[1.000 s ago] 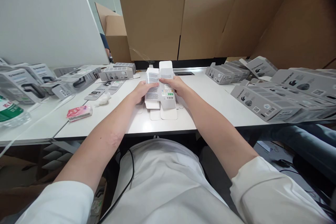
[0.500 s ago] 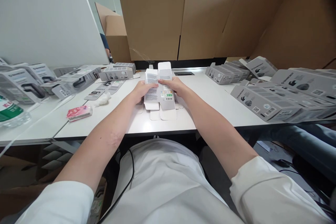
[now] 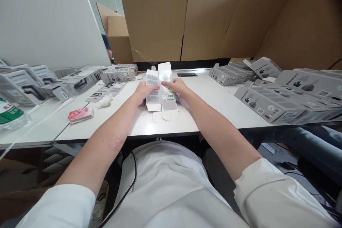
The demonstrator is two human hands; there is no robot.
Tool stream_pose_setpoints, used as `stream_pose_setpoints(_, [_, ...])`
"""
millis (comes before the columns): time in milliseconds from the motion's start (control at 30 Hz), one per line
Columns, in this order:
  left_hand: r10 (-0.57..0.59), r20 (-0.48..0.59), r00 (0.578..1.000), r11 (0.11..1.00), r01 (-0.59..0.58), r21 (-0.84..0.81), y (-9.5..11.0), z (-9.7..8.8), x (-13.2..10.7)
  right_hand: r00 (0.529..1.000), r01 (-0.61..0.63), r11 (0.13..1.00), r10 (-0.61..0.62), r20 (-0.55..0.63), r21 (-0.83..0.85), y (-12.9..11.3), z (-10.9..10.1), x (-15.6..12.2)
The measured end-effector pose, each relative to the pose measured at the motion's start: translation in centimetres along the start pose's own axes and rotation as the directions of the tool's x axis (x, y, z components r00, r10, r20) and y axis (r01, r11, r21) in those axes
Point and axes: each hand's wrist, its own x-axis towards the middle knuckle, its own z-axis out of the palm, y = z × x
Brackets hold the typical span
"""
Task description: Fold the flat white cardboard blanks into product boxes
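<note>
A grey and white printed carton [image 3: 167, 92], with white end flaps sticking out at top and bottom, is held between both hands just over the table. My left hand [image 3: 144, 92] grips its left panel, thumb pressed on the printed face and fingers behind. On the right panel, beside a barcode and coloured labels, my right hand [image 3: 178, 87] has its thumb on the front and its other fingers round the edge. A crease runs down between the two panels. White flaps lie beneath it on the table.
Several printed boxes [image 3: 267, 105] are stacked at the right, more boxes [image 3: 24, 83] at the left. Flat cartons [image 3: 107, 91], a pink packet [image 3: 80, 114], crumpled white tissue [image 3: 105, 101] and a plastic bottle [image 3: 12, 114] lie left. Tall cardboard [image 3: 155, 17] stands behind the white table [image 3: 211, 110].
The carton's right panel has tilted slightly to the left at its top, and its bottom flap has lifted a little. Both hands keep their grip and have barely shifted.
</note>
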Motion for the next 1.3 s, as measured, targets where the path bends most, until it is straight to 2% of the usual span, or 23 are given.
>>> stream_pose_setpoints(200, [0.041, -0.017, 0.999, 0.993, -0.039, 0.111, -0.6, 0.1, 0.4, 0.998, 0.063, 0.994, -0.063, -0.001, -0.087, 0.5, 0.0, 0.2])
stream_pose_setpoints(300, [0.036, -0.014, 0.999, 0.993, -0.034, 0.116, -0.6, 0.1, 0.3, 0.998, 0.065, 0.990, -0.067, -0.014, -0.124, 0.6, 0.0, 0.2])
stream_pose_setpoints(500, [0.003, -0.024, 1.000, 1.000, -0.003, 0.003, 0.0, 0.1, 0.0, 0.998, 0.058, 0.989, -0.063, -0.030, -0.135, 1.0, 0.0, 0.8])
stream_pose_setpoints(700, [0.015, -0.167, 0.986, 0.991, -0.037, -0.129, 0.4, -0.3, 0.3, 0.994, 0.084, 0.991, -0.091, -0.066, -0.107, 1.1, -0.1, 1.4])
stream_pose_setpoints(833, [0.034, -0.228, 0.973, 0.989, -0.066, -0.134, 0.4, -0.4, 0.7, 0.976, 0.170, 0.971, -0.189, -0.105, -0.169, 1.0, -0.1, 1.3])
stream_pose_setpoints(1000, [0.058, -0.248, 0.967, 0.990, -0.088, -0.113, 0.1, -0.4, 1.1, 0.922, 0.331, 0.924, -0.360, -0.140, -0.193, 0.4, 0.3, 1.0])
stream_pose_setpoints(1167, [0.089, -0.233, 0.968, 0.987, -0.117, -0.110, -0.2, -0.6, 1.4, 0.904, 0.386, 0.907, -0.408, -0.128, -0.170, -0.6, 0.7, 0.1])
stream_pose_setpoints(1300, [0.103, -0.256, 0.961, 0.988, -0.130, -0.089, -0.3, -0.6, 1.4, 0.880, 0.457, 0.879, -0.470, -0.075, -0.138, -0.9, 1.0, -0.3])
